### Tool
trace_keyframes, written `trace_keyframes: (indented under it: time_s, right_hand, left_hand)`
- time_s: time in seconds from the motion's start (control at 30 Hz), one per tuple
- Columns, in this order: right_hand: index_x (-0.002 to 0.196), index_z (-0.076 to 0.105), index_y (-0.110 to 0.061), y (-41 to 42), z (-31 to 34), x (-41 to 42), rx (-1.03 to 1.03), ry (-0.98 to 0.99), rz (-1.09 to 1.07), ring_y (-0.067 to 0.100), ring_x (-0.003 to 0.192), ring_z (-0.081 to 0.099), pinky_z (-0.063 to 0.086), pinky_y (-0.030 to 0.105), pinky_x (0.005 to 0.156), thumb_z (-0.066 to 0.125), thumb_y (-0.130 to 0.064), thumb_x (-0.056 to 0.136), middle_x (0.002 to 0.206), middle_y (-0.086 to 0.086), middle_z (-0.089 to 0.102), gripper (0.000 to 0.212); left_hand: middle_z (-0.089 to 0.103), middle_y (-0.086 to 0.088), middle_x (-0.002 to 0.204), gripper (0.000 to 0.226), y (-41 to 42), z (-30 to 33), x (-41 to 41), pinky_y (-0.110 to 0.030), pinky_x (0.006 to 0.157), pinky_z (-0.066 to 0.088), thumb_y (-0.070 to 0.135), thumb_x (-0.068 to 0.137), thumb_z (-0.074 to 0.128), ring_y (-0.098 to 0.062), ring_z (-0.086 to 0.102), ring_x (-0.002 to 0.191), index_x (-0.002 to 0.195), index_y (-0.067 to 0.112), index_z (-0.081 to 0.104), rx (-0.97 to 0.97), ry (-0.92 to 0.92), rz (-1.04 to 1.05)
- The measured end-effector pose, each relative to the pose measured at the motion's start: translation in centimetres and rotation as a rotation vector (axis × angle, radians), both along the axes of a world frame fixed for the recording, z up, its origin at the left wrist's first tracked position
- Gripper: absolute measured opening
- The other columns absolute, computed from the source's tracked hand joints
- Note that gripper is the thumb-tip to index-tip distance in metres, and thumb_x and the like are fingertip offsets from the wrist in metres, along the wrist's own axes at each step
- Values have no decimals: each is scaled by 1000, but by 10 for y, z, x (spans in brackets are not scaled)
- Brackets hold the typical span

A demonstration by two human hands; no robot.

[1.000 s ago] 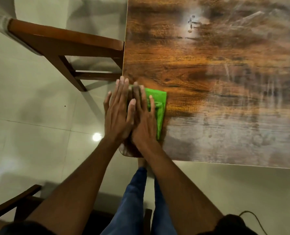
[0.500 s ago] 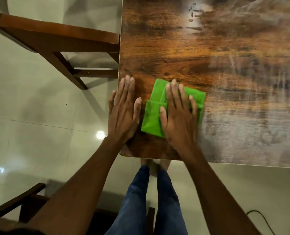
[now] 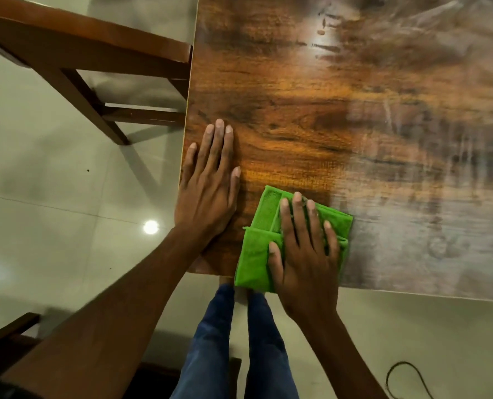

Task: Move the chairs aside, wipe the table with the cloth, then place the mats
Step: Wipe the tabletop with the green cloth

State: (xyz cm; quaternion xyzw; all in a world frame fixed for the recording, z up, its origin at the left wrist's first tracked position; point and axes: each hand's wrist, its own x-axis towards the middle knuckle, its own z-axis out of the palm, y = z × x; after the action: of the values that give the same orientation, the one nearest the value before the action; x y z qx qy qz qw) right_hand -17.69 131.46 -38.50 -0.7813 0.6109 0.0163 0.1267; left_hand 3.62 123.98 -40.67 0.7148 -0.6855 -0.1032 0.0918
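We are pressing our right hand [image 3: 303,249] flat, fingers straight, on the folded green cloth [image 3: 257,254] at the near edge of the table [image 3: 354,110], close to its near left corner. Our left hand [image 3: 208,191] is resting open and empty on the bare wood just beside it, along the left edge. The cloth is overhanging the near edge, so it may be slipping off. A chair [image 3: 81,53] is touching the left edge, possibly blocking wiping there.
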Motion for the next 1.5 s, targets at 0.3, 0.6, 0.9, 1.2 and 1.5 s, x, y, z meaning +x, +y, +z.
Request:
trace_keyframes:
  time_s: [0.3, 0.6, 0.9, 1.2, 1.5]
  right_hand:
    - [170, 16, -23, -163, -13, 5, -161, -34, -24, 20, 165, 8, 15, 49, 130, 35, -44, 108, 178, 1, 10, 68]
    - [171, 5, -29, -57, -6, -43, -63, 3, -55, 21, 165, -1, 13, 51, 131, 29, -44, 112, 179, 1, -2, 65]
    - [171, 11, -26, -28, -2, -70, -30, -31, -71, 21, 165, 5, 16, 52, 130, 34, -41, 108, 179, 1, 4, 69]
    - [170, 12, -28, -163, -9, -83, -146, -53, 24, 19, 165, 5, 15, 49, 130, 29, -43, 111, 179, 0, 6, 63]
    - [171, 7, -25, -67, -2, -113, -45, 23, -24, 21, 165, 3, 18, 53, 129, 34, -37, 110, 179, 3, 1, 68]
  left_hand:
    - [-2, -5, 179, 67, 0, 1, -3, -46, 134, 7, 42, 113, 22, -16, -5, 165, 171, 14, 3, 20, -8, 0]
    - [-2, -4, 179, 67, 9, 22, -61, -49, 134, 6, 42, 113, 22, -15, -5, 165, 171, 13, 3, 0, 92, 13]
    - [-8, -7, 179, 68, 20, 3, -97, -47, 133, 8, 42, 114, 22, -17, -9, 165, 170, 12, -1, 81, -9, -32]
    - [-6, -5, 179, 67, 20, 4, -101, -46, 134, 6, 42, 114, 24, -16, -8, 165, 171, 13, 0, 91, 16, -32]
    - [-6, -5, 179, 67, 18, 6, -101, -48, 134, 7, 40, 114, 23, -15, -7, 165, 170, 14, -1, 99, 7, -27]
